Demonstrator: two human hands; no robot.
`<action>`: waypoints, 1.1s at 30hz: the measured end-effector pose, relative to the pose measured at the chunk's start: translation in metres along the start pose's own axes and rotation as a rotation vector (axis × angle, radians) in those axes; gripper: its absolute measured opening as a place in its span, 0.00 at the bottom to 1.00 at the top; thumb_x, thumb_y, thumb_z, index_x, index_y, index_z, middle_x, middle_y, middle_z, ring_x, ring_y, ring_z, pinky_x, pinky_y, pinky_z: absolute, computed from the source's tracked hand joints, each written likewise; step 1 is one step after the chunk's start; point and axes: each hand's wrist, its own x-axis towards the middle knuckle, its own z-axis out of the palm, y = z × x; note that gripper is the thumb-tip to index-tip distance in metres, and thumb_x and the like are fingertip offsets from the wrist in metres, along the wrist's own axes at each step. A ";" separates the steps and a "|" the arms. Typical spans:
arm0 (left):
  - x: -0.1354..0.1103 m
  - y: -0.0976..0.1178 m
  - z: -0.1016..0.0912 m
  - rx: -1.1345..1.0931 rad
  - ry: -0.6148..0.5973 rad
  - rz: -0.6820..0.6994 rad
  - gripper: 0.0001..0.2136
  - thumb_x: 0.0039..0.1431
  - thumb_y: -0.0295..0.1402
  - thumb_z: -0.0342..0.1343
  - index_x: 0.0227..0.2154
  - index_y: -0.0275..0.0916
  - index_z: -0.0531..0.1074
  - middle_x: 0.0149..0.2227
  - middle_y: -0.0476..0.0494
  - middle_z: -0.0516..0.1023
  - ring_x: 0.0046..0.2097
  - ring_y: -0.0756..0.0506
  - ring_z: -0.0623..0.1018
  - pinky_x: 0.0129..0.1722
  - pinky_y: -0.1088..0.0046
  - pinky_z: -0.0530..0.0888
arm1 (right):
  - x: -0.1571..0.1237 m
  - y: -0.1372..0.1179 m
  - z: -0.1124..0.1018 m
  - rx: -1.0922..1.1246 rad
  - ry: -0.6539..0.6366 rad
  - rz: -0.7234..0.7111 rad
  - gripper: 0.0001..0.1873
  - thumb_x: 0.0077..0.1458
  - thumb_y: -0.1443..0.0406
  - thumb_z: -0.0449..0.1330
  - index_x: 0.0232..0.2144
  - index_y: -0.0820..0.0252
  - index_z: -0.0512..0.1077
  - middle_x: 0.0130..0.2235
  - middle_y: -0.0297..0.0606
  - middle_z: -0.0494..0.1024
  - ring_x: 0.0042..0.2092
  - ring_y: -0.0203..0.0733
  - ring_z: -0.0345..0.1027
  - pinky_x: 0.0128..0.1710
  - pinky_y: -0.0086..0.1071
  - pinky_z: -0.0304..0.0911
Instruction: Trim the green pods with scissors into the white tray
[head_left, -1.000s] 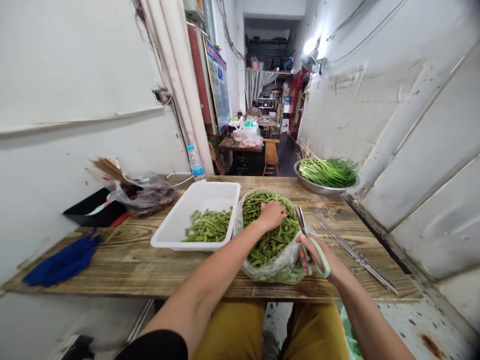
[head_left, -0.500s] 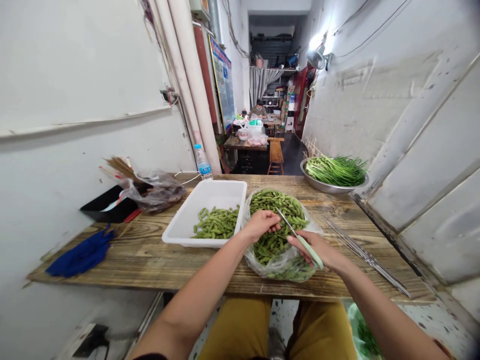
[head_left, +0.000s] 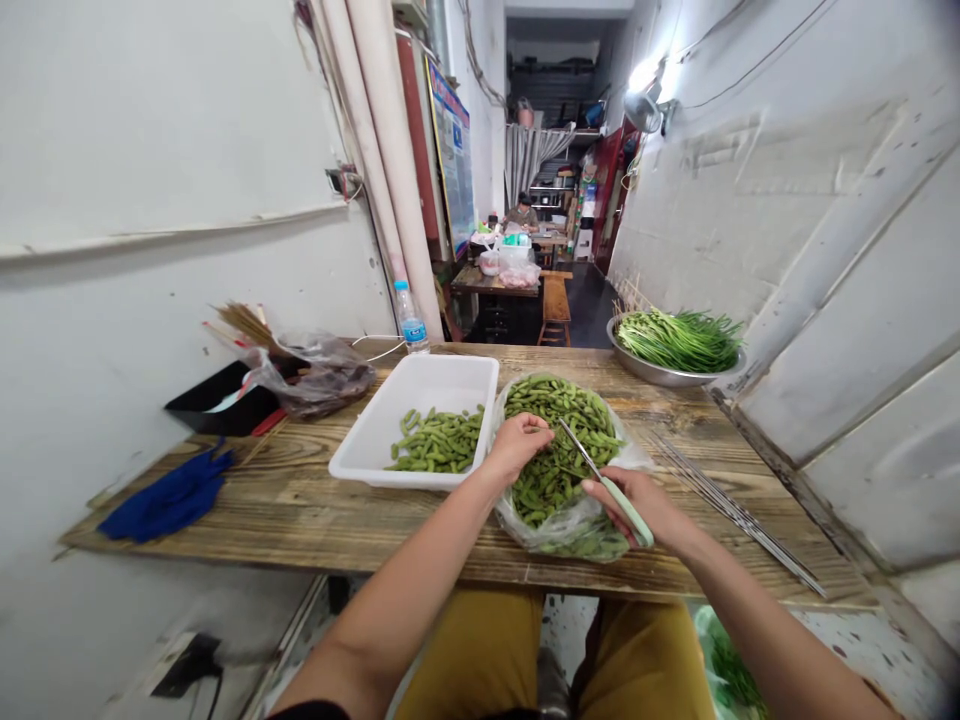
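A clear plastic bag full of green edamame pods stands on the wooden table in front of me. My left hand hovers over the bag with its fingers pinched on a pod. My right hand grips green-handled scissors, whose blades point up and left toward the left hand's fingertips. Left of the bag, a white tray holds a small heap of pods.
A metal bowl of long green stalks sits at the far right. Metal skewers lie right of the bag. Blue cloth, a black tray, a bag of sticks and a water bottle stand left. A person sits far down the corridor.
My left hand lifted out of the pile with a pod pinched in it. My right hand swung the scissors from the bag's right side to the left hand's fingertips.
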 end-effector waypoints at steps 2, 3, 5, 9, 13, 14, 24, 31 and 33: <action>0.001 -0.002 -0.003 0.055 0.025 0.056 0.09 0.39 0.28 0.63 0.26 0.34 0.71 0.19 0.54 0.69 0.22 0.55 0.65 0.23 0.80 0.59 | -0.002 0.000 -0.003 -0.031 -0.003 -0.066 0.22 0.52 0.45 0.54 0.25 0.56 0.58 0.15 0.24 0.59 0.15 0.32 0.53 0.14 0.26 0.51; 0.001 -0.002 -0.004 0.082 0.020 0.075 0.08 0.40 0.29 0.62 0.27 0.34 0.72 0.19 0.54 0.69 0.22 0.55 0.65 0.24 0.79 0.60 | -0.004 -0.001 -0.005 -0.068 0.005 -0.103 0.21 0.53 0.46 0.54 0.25 0.56 0.59 0.16 0.25 0.61 0.17 0.32 0.54 0.16 0.27 0.53; -0.001 -0.002 -0.004 0.146 -0.014 0.107 0.07 0.43 0.32 0.61 0.25 0.34 0.72 0.20 0.52 0.70 0.23 0.54 0.66 0.25 0.79 0.61 | -0.007 -0.004 -0.008 -0.168 0.035 -0.164 0.20 0.55 0.47 0.52 0.27 0.56 0.61 0.19 0.28 0.64 0.21 0.34 0.58 0.21 0.28 0.56; -0.010 0.002 -0.001 0.198 -0.144 0.065 0.09 0.51 0.37 0.56 0.24 0.35 0.68 0.25 0.49 0.73 0.23 0.53 0.70 0.24 0.78 0.64 | -0.010 -0.009 -0.010 -0.393 0.127 -0.206 0.21 0.55 0.45 0.50 0.31 0.57 0.64 0.27 0.34 0.70 0.29 0.39 0.63 0.29 0.31 0.57; -0.018 0.010 0.002 0.282 -0.350 0.062 0.09 0.54 0.37 0.52 0.25 0.36 0.66 0.22 0.51 0.70 0.21 0.53 0.69 0.21 0.79 0.61 | -0.008 -0.010 -0.010 -0.521 0.159 -0.194 0.22 0.54 0.44 0.51 0.31 0.56 0.64 0.27 0.36 0.71 0.29 0.41 0.64 0.30 0.31 0.55; -0.020 0.011 0.001 0.327 -0.370 0.101 0.10 0.55 0.37 0.51 0.24 0.36 0.65 0.20 0.52 0.68 0.20 0.54 0.66 0.21 0.79 0.61 | -0.007 -0.010 -0.010 -0.534 0.156 -0.201 0.22 0.54 0.44 0.51 0.30 0.56 0.64 0.26 0.35 0.71 0.29 0.41 0.63 0.29 0.31 0.54; -0.023 0.006 0.003 0.416 -0.472 0.187 0.13 0.58 0.40 0.46 0.22 0.38 0.59 0.20 0.53 0.65 0.20 0.54 0.62 0.22 0.78 0.60 | -0.005 -0.010 -0.008 -0.508 0.139 -0.214 0.21 0.55 0.45 0.50 0.31 0.56 0.65 0.26 0.34 0.70 0.28 0.40 0.64 0.29 0.29 0.54; -0.021 0.002 0.000 0.544 -0.411 0.233 0.14 0.59 0.38 0.44 0.21 0.37 0.61 0.19 0.53 0.65 0.21 0.54 0.63 0.24 0.79 0.61 | -0.003 -0.011 -0.009 -0.615 0.167 -0.235 0.19 0.56 0.47 0.51 0.30 0.57 0.63 0.26 0.34 0.70 0.28 0.39 0.63 0.28 0.29 0.53; -0.021 0.001 -0.002 0.609 -0.391 0.271 0.14 0.59 0.36 0.44 0.20 0.37 0.61 0.19 0.53 0.65 0.23 0.53 0.64 0.25 0.78 0.61 | -0.002 -0.010 -0.008 -0.627 0.166 -0.243 0.19 0.56 0.47 0.51 0.30 0.56 0.63 0.26 0.34 0.70 0.28 0.40 0.63 0.28 0.29 0.53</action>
